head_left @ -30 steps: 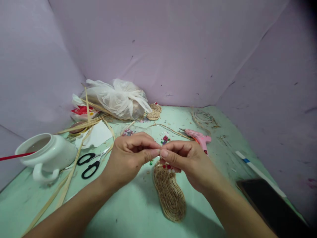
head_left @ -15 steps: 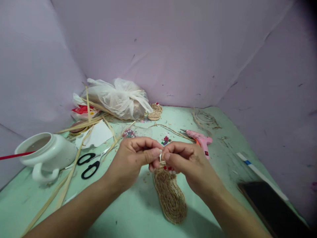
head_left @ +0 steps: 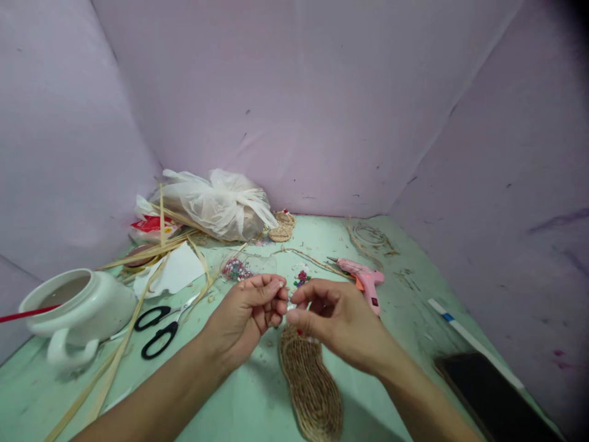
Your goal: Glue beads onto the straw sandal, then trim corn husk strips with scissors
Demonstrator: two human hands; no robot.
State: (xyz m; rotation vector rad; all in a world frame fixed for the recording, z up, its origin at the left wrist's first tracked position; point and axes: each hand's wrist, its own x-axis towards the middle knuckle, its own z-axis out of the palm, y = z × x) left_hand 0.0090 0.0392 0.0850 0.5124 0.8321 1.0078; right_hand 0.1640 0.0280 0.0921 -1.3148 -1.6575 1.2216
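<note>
Above the table, my left hand (head_left: pixel 255 313) is closed in a pinch, thumb against the fingers. A tiny whitish bit shows at the thumb tip; whether it is a held piece or the nail is unclear. Just to its right, my right hand (head_left: pixel 338 319) has thumb and index finger a little apart. Below both hands lies a sole-shaped piece of coiled straw cord (head_left: pixel 310 390). Red and white beads (head_left: pixel 299 332) show at its far end, partly hidden by my right hand. Small purple and green beads (head_left: pixel 302 278) lie beyond my fingers.
Black-handled scissors (head_left: pixel 161 331), a white mug-like pot (head_left: pixel 103 310), straw strips (head_left: pixel 110 368) and white paper (head_left: pixel 177 270) are on the left. Behind lie a plastic bag (head_left: pixel 221 205) and a smaller straw piece (head_left: pixel 281 228). A pink glue gun (head_left: pixel 363 276) and dark phone (head_left: pixel 492 393) are right.
The thin white strip between my fingertips no longer shows there. My right thumb and index finger have parted slightly. The view has tilted, so the table things appear lower.
</note>
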